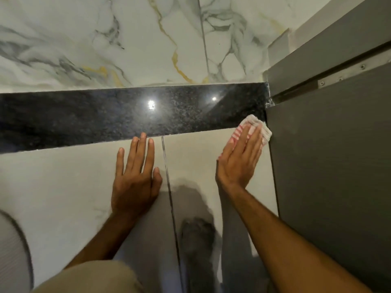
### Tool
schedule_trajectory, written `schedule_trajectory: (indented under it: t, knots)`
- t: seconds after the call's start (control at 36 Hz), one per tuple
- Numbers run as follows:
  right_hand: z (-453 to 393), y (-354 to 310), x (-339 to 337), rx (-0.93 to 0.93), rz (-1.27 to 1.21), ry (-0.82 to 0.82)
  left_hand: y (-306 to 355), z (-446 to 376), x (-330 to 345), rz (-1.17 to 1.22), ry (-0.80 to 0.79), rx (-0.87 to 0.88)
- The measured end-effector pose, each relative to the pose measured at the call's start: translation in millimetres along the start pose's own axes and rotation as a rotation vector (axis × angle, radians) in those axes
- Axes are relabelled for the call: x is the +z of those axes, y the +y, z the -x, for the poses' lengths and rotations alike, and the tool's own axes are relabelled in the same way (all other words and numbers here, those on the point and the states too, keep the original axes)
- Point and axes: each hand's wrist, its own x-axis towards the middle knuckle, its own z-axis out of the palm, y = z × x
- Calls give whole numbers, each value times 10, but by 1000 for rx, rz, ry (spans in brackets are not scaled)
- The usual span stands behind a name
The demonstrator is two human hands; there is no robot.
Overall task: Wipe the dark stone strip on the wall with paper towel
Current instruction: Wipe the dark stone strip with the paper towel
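A glossy black speckled stone strip (127,115) runs across the wall from the left edge to the grey partition at the right. My right hand (239,159) lies flat, pressing a white towel with red stripes (257,127) against the wall at the strip's lower right end, right beside the partition. The towel overlaps the strip's bottom edge and the pale tile below it. My left hand (135,176) is spread flat on the pale tile just under the strip, fingertips touching its lower edge, holding nothing.
White marble tiles with grey and gold veins (127,39) cover the wall above the strip. Plain pale tiles (53,187) with a vertical joint (169,187) lie below. A dark grey partition panel (330,166) with a metal bracket (342,75) closes off the right. A ribbed white object (10,250) sits at the lower left.
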Motion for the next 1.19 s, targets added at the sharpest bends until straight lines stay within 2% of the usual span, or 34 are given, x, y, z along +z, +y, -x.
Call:
schedule_trajectory:
  t: [0.06,0.11,0.19,0.28,0.36,0.42,0.47,0.56,0.61,0.69,0.75,0.81,0.92,0.97,1.08,1.14,1.19]
  knots:
    - [-210,-240,28,45,-15,21,-16,9,44,8,19,4]
    - [-411,-547,93,-4,-49,33,-39,15,92,19,36,13]
    - [-471,-849,158,-305,-45,40,-68,13,161,-10,47,33]
    - [-172,-624,111,-563,-69,-31,-73,24,143,6,55,32]
    - [274,-58,-53,-494,-57,-170,-53,25,82,7,57,26]
    - [423,159,-112,-390,-39,-170,-43,26,41,15,45,21]
    - [362,66,-103,-287,-15,-128,-41,27,24,34,31,18]
    - [111,-480,-39,-161,-9,-39,-45,53,57,36,72,-26]
    - [-1,-910,49,-228,-43,-14,-56,74,97,1,126,-66]
    - [133,-1307,187,-535,-88,-7,-81,119,126,-49,158,-141]
    - [368,-1257,226,-718,-95,-13,-131,184,110,-90,185,-154]
    - [585,-978,192,-802,-79,-67,-237,300,53,-118,198,-139]
    - [620,-407,84,-836,-37,-152,-608,625,-130,-101,136,-190]
    - [521,-462,60,-784,-30,-125,-814,741,-200,-72,118,-254]
    - [443,-1265,74,-554,-88,-21,-1039,816,-220,-78,117,-394]
    - [487,-1765,129,-619,-100,-13,-1037,795,-189,-86,109,-430]
    - [651,-2140,180,-792,-108,-54,-1032,799,-191,-107,116,-441]
